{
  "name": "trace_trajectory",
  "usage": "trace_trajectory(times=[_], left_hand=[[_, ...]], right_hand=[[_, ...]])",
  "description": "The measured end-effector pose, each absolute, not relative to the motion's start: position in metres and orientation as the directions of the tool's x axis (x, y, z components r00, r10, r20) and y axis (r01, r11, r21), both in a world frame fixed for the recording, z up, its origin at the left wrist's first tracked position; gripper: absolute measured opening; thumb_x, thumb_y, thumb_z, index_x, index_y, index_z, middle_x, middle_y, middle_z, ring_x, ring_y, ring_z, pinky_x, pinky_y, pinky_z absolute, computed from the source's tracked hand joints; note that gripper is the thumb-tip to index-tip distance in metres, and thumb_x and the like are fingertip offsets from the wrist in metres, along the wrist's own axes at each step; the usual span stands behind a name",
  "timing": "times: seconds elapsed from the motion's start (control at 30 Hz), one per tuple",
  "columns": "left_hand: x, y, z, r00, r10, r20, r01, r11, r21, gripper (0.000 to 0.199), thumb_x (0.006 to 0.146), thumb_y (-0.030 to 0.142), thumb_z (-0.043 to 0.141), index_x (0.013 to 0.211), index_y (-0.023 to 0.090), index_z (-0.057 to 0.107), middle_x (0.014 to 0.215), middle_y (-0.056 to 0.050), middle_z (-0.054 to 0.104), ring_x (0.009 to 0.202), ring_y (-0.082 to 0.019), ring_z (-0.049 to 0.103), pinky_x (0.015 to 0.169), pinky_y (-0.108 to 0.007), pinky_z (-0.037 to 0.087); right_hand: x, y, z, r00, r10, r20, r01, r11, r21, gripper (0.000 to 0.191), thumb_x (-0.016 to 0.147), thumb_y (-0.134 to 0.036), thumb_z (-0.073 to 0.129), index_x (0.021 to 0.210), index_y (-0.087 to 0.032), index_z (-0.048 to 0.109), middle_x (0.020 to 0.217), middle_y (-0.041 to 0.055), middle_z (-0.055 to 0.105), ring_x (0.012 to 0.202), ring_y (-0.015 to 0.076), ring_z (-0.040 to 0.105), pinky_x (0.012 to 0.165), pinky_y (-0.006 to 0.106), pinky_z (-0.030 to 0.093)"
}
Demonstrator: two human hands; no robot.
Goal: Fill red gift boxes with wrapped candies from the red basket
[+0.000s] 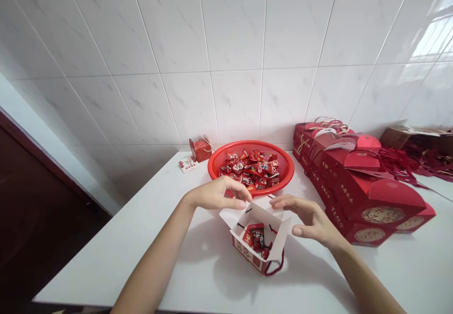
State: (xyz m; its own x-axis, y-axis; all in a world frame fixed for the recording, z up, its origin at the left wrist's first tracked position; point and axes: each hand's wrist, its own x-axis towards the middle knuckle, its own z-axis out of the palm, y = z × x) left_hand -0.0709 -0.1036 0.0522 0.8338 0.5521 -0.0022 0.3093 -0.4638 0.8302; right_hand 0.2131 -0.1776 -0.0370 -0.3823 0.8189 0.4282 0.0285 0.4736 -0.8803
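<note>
A small red and white gift box (247, 253) stands on the white table with its top flaps up. Several wrapped candies (257, 236) lie inside it, and a dark red cord handle (275, 269) loops off its near right side. My left hand (221, 194) hovers at the box's far left flap, thumb and fingers apart, holding nothing. On the other side my right hand (304, 217) has its fingertips by the far right flap, thumb spread away from them. Whether the fingertips touch the flaps, I cannot tell. Just behind the box sits a red plastic basket (289, 175) of wrapped candies (249, 167).
Stacked red boxes (354, 186) with rope handles stand along the right. Behind them are dark red cords (399, 163) and an open cardboard box (396, 137). A small red box (201, 149) and a printed card (188, 162) lie back left, by the tiled wall (141, 45).
</note>
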Motion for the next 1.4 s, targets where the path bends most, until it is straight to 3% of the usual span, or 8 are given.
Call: trace_trajectory(times=[0.13,0.3,0.57,0.7,0.8,1.03,1.2,1.4], left_hand=[[-0.077,-0.132,0.063,0.733,0.681,0.017,0.472,-0.526,0.707,0.019,0.089,0.034,0.064,0.097,0.021,0.075,0.098,-0.004,0.076,0.091,-0.020,0.068,0.080,-0.029,0.051],[-0.082,-0.159,0.042,0.386,0.920,0.065,0.767,-0.359,0.532,0.021,0.092,0.036,0.055,0.086,0.022,0.070,0.093,-0.002,0.073,0.085,-0.021,0.066,0.071,-0.030,0.049],[-0.065,-0.208,-0.008,0.364,0.877,0.313,0.524,-0.471,0.710,0.024,0.095,0.032,0.058,0.116,0.032,0.069,0.119,-0.003,0.069,0.107,-0.022,0.067,0.090,-0.029,0.054],[-0.061,-0.223,-0.020,0.440,0.839,0.320,0.401,-0.502,0.766,0.043,0.092,0.041,0.067,0.134,0.036,0.059,0.128,-0.004,0.067,0.116,-0.024,0.065,0.100,-0.034,0.052],[-0.061,-0.232,-0.024,0.527,0.798,0.292,0.325,-0.507,0.798,0.063,0.083,0.053,0.076,0.139,0.033,0.056,0.135,-0.008,0.063,0.123,-0.029,0.060,0.105,-0.039,0.051],[-0.049,-0.238,-0.031,0.473,0.803,0.361,0.387,-0.558,0.734,0.028,0.090,0.039,0.070,0.115,0.027,0.069,0.124,-0.009,0.067,0.115,-0.025,0.062,0.099,-0.037,0.052],[-0.039,-0.236,-0.035,0.421,0.813,0.401,0.369,-0.558,0.743,0.019,0.089,0.037,0.072,0.104,0.025,0.071,0.113,-0.008,0.068,0.107,-0.024,0.064,0.094,-0.036,0.053],[-0.037,-0.237,-0.035,0.433,0.806,0.403,0.380,-0.569,0.729,0.016,0.089,0.041,0.070,0.088,0.025,0.075,0.109,-0.008,0.067,0.105,-0.025,0.063,0.094,-0.039,0.052]], right_hand=[[0.211,-0.181,-0.041,-0.255,0.838,0.482,0.055,0.510,-0.858,0.037,0.076,-0.050,0.083,0.104,-0.027,0.076,0.111,0.0096,0.074,0.109,0.0279,0.068,0.097,0.042,0.053],[0.200,-0.186,-0.048,-0.087,0.848,0.522,0.203,0.528,-0.824,0.035,0.080,-0.047,0.080,0.108,-0.027,0.072,0.115,0.0080,0.072,0.108,0.0258,0.067,0.089,0.037,0.055],[0.191,-0.189,-0.057,-0.072,0.816,0.574,0.313,0.565,-0.764,0.038,0.088,-0.035,0.075,0.123,-0.028,0.062,0.121,0.0083,0.066,0.095,0.0201,0.066,0.082,0.033,0.057],[0.186,-0.193,-0.057,-0.098,0.791,0.604,0.293,0.603,-0.742,0.041,0.088,-0.032,0.073,0.127,-0.029,0.060,0.138,0.0116,0.057,0.121,0.0261,0.060,0.085,0.033,0.056],[0.183,-0.195,-0.057,-0.131,0.784,0.607,0.292,0.616,-0.732,0.044,0.090,-0.029,0.071,0.132,-0.029,0.057,0.132,0.0105,0.063,0.120,0.0253,0.062,0.092,0.035,0.055],[0.189,-0.198,-0.053,-0.221,0.759,0.613,0.315,0.650,-0.692,0.019,0.092,-0.033,0.069,0.108,-0.024,0.070,0.099,0.0067,0.075,0.089,0.0212,0.070,0.080,0.034,0.057],[0.195,-0.199,-0.045,-0.294,0.744,0.600,0.250,0.666,-0.703,0.021,0.094,-0.039,0.066,0.105,-0.023,0.074,0.093,0.0067,0.076,0.078,0.0194,0.066,0.077,0.035,0.054],[0.196,-0.197,-0.047,-0.347,0.737,0.581,0.204,0.663,-0.720,0.022,0.090,-0.036,0.072,0.108,-0.025,0.075,0.101,0.0080,0.076,0.091,0.0221,0.069,0.082,0.036,0.055]])
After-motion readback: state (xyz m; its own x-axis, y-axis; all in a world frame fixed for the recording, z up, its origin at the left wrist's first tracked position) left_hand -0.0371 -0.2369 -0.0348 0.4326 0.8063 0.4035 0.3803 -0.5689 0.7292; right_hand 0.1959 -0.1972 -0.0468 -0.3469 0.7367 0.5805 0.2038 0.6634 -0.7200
